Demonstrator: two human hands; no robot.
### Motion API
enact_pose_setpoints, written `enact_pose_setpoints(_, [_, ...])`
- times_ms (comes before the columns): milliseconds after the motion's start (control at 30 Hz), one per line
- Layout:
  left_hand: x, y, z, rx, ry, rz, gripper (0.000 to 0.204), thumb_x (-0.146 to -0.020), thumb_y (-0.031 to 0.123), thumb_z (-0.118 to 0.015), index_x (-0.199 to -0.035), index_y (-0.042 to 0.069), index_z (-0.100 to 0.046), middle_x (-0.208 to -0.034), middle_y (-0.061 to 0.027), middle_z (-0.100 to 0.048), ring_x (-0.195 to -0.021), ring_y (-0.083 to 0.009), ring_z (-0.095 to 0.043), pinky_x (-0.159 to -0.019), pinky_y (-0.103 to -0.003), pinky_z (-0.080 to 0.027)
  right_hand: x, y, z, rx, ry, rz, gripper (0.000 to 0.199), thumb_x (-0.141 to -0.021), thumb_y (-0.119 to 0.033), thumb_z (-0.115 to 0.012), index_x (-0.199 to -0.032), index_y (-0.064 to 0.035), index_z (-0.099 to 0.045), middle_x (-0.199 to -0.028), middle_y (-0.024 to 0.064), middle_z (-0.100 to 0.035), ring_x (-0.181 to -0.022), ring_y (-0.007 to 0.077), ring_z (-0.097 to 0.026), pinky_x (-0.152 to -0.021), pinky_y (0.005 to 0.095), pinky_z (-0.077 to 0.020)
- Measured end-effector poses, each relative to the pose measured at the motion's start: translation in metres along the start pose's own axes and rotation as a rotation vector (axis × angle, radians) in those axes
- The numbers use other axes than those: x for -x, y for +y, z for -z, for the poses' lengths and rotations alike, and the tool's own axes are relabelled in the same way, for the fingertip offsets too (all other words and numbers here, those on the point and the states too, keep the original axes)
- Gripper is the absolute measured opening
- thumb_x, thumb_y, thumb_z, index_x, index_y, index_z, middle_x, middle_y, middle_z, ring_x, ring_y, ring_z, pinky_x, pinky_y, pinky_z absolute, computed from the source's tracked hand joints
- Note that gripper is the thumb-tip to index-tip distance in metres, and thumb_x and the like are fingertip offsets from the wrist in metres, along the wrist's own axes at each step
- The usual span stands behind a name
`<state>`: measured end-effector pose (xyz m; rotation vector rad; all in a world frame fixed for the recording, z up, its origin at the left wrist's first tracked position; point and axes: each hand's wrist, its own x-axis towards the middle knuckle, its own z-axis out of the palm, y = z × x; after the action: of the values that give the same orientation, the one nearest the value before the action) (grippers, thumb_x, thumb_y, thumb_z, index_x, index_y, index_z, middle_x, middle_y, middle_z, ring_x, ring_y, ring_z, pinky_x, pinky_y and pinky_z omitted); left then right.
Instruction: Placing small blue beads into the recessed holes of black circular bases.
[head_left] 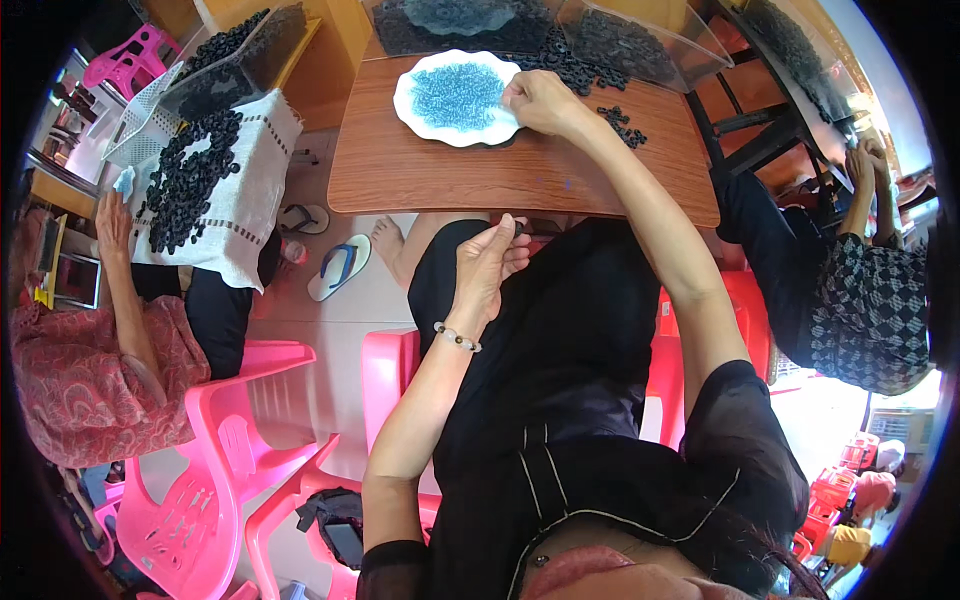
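Observation:
Just below the table's front edge, above my lap, my left hand point(486, 262) is closed, pinching a small black part point(518, 228) between thumb and forefinger. My right hand point(545, 103) reaches over the right side of a white scalloped plate point(405, 108), fingertips pressed together at its rim. Whatever those fingertips may hold is too small to make out. Many tiny translucent blue pieces point(455, 97) are spread over the plate. Beside my right wrist, a few black parts point(622, 128) lie on the brown wooden table point(430, 175).
A heap of black parts point(570, 62) and a clear bin point(640, 45) stand at the table's back. To the left, a person sits by a cloth-covered table point(255, 150) with more black parts point(190, 180). Another person's hands point(868, 165) work at the right. Pink chairs point(190, 510) stand at lower left.

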<state>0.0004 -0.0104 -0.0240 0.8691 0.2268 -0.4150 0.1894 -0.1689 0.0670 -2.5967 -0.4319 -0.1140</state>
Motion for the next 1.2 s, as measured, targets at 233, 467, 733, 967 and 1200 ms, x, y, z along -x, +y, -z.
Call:
enact_pose_setpoints(233, [-0.001,-0.001,0.004,-0.037,-0.006,-0.039,0.034,-0.099,0.034,-0.066,-0.110,0.003,-0.073,-0.085,-0.0031,-0.071,-0.068,-0.0069,-0.062,-0.066,-0.021,-0.053,0.011,-0.010,0.014,-0.162,-0.051,0.004,0.019,-0.089,-0.014,-0.064,-0.094,0.0033,-0.069,-0.084,0.0111,-0.072,-0.075,0.0155,-0.066,-0.069,0.0310,-0.0506])
enact_pose_setpoints(467, [-0.002,-0.001,0.001,-0.019,-0.032,-0.039,0.034,-0.100,0.032,-0.064,-0.112,0.002,-0.072,-0.089,-0.0049,-0.072,-0.074,-0.0083,-0.064,-0.072,-0.022,-0.054,0.014,-0.003,0.015,-0.261,-0.037,0.044,0.016,-0.089,-0.010,-0.061,-0.095,0.0034,-0.067,-0.085,0.0084,-0.073,-0.077,0.0108,-0.067,-0.070,0.0245,-0.0502])
enact_pose_setpoints(733, [0.001,0.002,0.002,0.114,-0.141,-0.063,0.042,-0.099,0.035,-0.065,-0.123,0.001,-0.067,-0.099,-0.0072,-0.071,-0.083,-0.0110,-0.065,-0.079,-0.026,-0.055,0.081,-0.031,0.034,-0.543,-0.142,0.094,0.017,-0.089,-0.016,-0.072,-0.097,-0.0016,-0.068,-0.080,-0.0037,-0.065,-0.075,0.0028,-0.058,-0.072,0.0209,-0.0465])
enact_pose_setpoints(967, [-0.001,-0.001,0.001,0.102,-0.150,-0.096,0.040,-0.100,0.037,-0.062,-0.116,0.000,-0.069,-0.089,-0.0048,-0.071,-0.075,-0.0094,-0.064,-0.074,-0.025,-0.054,0.143,-0.039,0.033,-0.576,-0.298,0.006,0.010,-0.091,-0.006,-0.070,-0.097,0.0010,-0.071,-0.086,0.0007,-0.070,-0.079,0.0055,-0.063,-0.072,0.0214,-0.0511])
enact_pose_setpoints(1200, [0.001,-0.005,0.004,0.014,-0.177,-0.124,0.039,-0.099,0.034,-0.064,-0.116,-0.001,-0.069,-0.089,-0.0054,-0.071,-0.076,-0.0092,-0.064,-0.073,-0.025,-0.054,0.158,-0.045,0.026,-0.405,-0.197,0.089,0.013,-0.086,-0.009,-0.071,-0.094,0.0014,-0.071,-0.077,0.0093,-0.070,-0.070,0.0135,-0.067,-0.066,0.0277,-0.0525])
